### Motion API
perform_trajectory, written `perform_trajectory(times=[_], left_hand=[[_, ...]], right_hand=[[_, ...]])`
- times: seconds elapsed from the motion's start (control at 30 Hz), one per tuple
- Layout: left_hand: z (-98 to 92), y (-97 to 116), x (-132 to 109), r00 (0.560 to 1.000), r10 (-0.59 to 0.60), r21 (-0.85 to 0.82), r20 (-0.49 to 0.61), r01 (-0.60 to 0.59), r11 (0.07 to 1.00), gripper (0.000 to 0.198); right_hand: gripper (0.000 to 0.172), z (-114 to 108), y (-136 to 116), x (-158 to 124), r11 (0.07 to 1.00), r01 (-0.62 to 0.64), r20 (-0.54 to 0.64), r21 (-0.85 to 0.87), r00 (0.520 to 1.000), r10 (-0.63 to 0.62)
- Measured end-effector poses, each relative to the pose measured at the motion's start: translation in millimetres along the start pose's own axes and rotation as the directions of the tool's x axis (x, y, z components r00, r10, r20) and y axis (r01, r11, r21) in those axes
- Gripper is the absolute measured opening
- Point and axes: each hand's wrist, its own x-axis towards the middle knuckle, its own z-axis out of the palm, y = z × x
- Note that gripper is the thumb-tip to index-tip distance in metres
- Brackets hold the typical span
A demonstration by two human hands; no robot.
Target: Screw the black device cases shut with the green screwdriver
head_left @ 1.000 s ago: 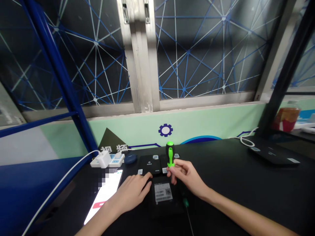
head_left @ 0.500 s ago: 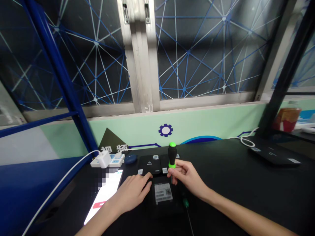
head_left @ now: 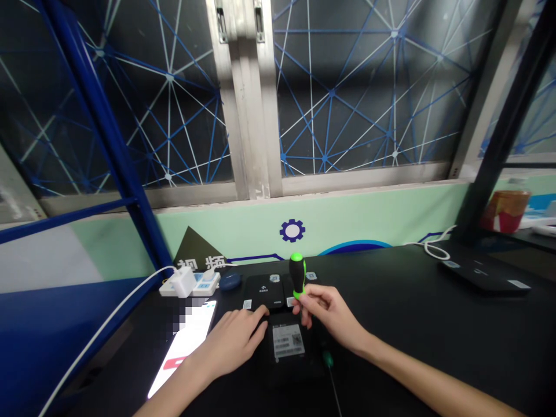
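The right hand (head_left: 328, 310) pinches a green-and-black screwdriver (head_left: 297, 278) upright between finger and thumb; the left hand (head_left: 230, 341) lies relaxed, holding nothing, fingertips against a black box (head_left: 286, 362).

You have moderate, even indoor light; its source cannot be determined. The phone screen (head_left: 182, 347) glows brightest, with a blocky pixelated patch at its upper edge. The black bench (head_left: 412, 324) carries a faint sheen and only weak shadows. The blue steel upright (head_left: 102, 133) bows with wide-angle distortion near the frame edge. The screwdriver handle (head_left: 297, 277) reads slightly soft; you have no heavy blur.
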Motion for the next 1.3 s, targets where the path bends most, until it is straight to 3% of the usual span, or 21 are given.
perform_trajectory(times=[0.27, 0.53, 0.9, 1.3], left_hand=[[1.2, 0, 0, 1.000, -0.012, -0.003, -0.006, 0.012, 1.000, 0.037], [2.0, -1, 0, 1.000, -0.005, 0.007, -0.009, 0.005, 1.000, 0.033], [2.9, -2, 0, 1.000, 0.004, -0.007, -0.016, -0.004, 1.000, 0.032], [3.4, -3, 1, 1.000, 0.005, 0.014, -0.009, -0.005, 1.000, 0.032]], right_hand=[[0.039, 0, 4, -1, 0.999, -0.054, -0.033, 0.000, 0.998, 0.054], [0.041, 0, -3, -3, 0.999, 0.030, 0.021, -0.019, 0.999, -0.029], [0.033, 0, 7, -1, 0.999, -0.042, -0.021, 0.024, 0.999, 0.043], [0.036, -1, 1, -2, 1.000, 0.007, 0.005, -0.020, 1.000, -0.007]])
